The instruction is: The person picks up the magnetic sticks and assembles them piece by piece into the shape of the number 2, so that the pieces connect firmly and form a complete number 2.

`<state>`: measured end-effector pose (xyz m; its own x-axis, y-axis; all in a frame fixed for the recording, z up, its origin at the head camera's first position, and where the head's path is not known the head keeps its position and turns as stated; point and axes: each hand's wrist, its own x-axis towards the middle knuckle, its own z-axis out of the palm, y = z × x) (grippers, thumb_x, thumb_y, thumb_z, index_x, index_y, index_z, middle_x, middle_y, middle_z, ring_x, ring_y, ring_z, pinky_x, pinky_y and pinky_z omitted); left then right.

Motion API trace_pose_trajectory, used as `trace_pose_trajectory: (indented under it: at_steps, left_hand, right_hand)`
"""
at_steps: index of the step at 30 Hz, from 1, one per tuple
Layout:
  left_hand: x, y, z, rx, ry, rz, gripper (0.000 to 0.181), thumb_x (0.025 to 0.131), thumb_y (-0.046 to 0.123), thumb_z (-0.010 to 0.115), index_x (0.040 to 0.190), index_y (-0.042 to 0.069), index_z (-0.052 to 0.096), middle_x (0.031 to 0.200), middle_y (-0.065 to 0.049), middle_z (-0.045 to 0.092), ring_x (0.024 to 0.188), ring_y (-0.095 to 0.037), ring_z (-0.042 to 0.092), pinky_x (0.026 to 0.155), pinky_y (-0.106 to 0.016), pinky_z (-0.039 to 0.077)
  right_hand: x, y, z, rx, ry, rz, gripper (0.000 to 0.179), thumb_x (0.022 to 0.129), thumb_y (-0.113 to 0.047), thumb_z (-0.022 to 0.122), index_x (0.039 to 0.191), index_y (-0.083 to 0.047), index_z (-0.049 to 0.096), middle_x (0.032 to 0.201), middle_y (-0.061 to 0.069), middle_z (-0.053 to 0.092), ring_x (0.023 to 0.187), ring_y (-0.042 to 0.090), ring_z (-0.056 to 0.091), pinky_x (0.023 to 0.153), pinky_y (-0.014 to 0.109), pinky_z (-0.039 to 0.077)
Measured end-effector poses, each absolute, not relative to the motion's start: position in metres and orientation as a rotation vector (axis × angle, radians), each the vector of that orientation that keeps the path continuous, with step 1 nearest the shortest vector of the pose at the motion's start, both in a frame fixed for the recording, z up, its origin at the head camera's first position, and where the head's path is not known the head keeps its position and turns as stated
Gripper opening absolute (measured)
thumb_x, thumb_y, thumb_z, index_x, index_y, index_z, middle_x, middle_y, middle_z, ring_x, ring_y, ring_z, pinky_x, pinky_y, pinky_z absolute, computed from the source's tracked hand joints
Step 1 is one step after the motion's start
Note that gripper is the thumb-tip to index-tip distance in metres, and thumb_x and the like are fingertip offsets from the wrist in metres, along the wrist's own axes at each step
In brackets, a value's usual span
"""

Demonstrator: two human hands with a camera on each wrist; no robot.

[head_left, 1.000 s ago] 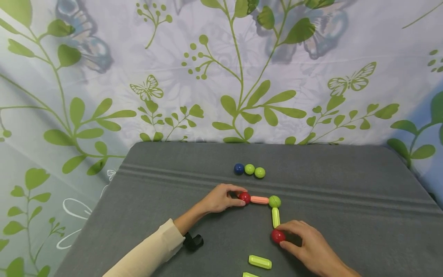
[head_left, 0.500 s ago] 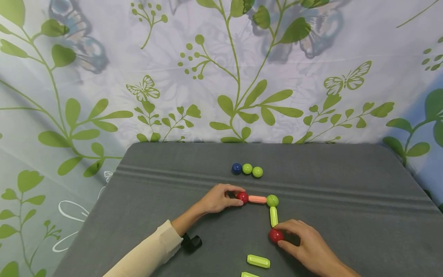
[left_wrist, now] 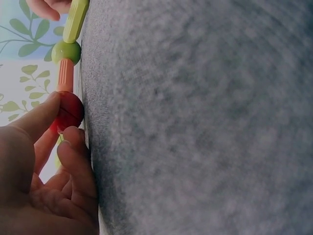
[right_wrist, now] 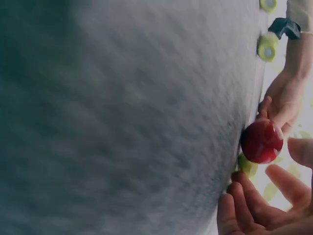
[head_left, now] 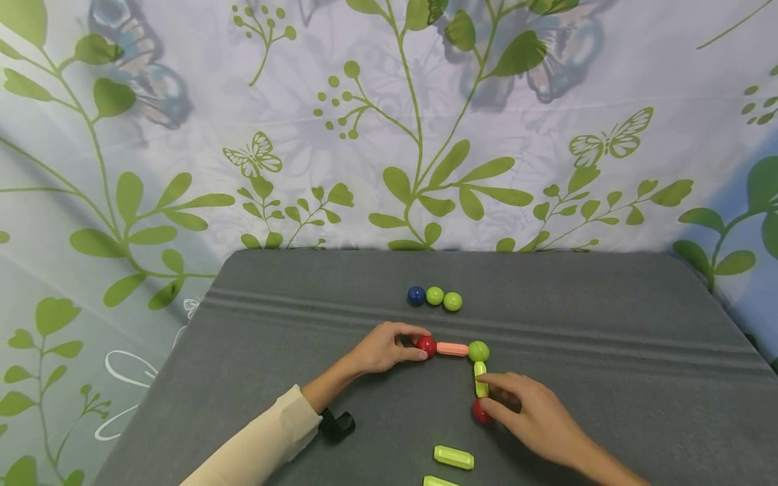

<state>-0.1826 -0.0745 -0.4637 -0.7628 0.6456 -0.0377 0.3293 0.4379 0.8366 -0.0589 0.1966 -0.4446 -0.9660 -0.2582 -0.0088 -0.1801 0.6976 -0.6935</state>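
Left hand (head_left: 379, 349): pinch closed, thumb and forefinger on the far red ball (head_left: 428, 346); my left wrist feed shows the ball between them, low against the grey cloth (head_left: 565, 304). Just right of that pinch an orange rod (head_left: 452, 349) runs off the ball and meets a green ball (head_left: 479, 352). There the chain turns toward the wearer along a green rod (head_left: 481, 369), ending at the near red ball (head_left: 480, 412).

Right hand (head_left: 541, 412): thumb and forefinger parted, nothing clasped that I can see. On my head feed the forefinger tip overlaps the green rod and the thumb overlaps the near red ball; my right wrist feed shows a gap between thumb and ball. Forefinger contact with the rod: cannot tell.

Beyond the left pinch, well apart from it: a blue ball (head_left: 416, 295) and two light green balls (head_left: 452, 302) in a close row. Left of the right hand, nearer the wearer: two spare green rods (head_left: 453, 457), one cut off by the frame edge. Black band (head_left: 337, 426) at the left wrist, beside the pale sleeve (head_left: 261, 435).
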Motion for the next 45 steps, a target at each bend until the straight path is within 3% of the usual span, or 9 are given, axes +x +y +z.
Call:
trace_pose_trajectory:
  at_steps: [9,19,25,45]
  left_hand:
    - [-0.182,-0.076,-0.465,0.819,2.364,1.226,0.035,0.090,0.024,0.075,0.123,0.013,0.069,0.096,0.006,0.064,0.063,-0.005,0.053,0.058,-0.022,0.045]
    - [-0.183,-0.075,-0.465,0.823,2.351,1.242,0.037,0.089,0.024,0.076,0.124,0.011,0.069,0.099,0.005,0.067,0.072,-0.006,0.054,0.064,-0.023,0.045]
    - [-0.182,-0.075,-0.464,0.783,2.381,1.205,0.038,0.089,0.025,0.076,0.124,0.014,0.069,0.098,0.006,0.064,0.060,-0.007,0.053,0.057,-0.023,0.044]
    - [-0.183,-0.075,-0.465,0.817,2.368,1.218,0.037,0.090,0.024,0.075,0.125,0.013,0.068,0.098,0.006,0.064,0.061,-0.005,0.054,0.058,-0.022,0.045]
  right_hand:
    - [-0.076,0.194,-0.447,-0.514,2.725,-1.073,0.034,0.094,-0.042,0.066,0.118,-0.018,0.071,0.079,-0.010,0.047,0.069,0.004,0.042,0.057,0.025,0.036]
    - [-0.078,0.195,-0.450,-0.422,2.654,-1.137,0.033,0.092,-0.038,0.070,0.116,-0.016,0.070,0.083,-0.007,0.052,0.070,0.009,0.046,0.058,0.026,0.041]
    - [-0.076,0.196,-0.451,-0.447,2.666,-1.127,0.035,0.091,-0.038,0.072,0.118,-0.016,0.069,0.085,-0.007,0.052,0.072,0.009,0.046,0.060,0.026,0.041]
    - [-0.064,0.202,-0.445,-0.462,2.677,-1.172,0.044,0.090,-0.045,0.071,0.122,-0.016,0.066,0.090,-0.010,0.055,0.079,0.008,0.050,0.064,0.026,0.043]
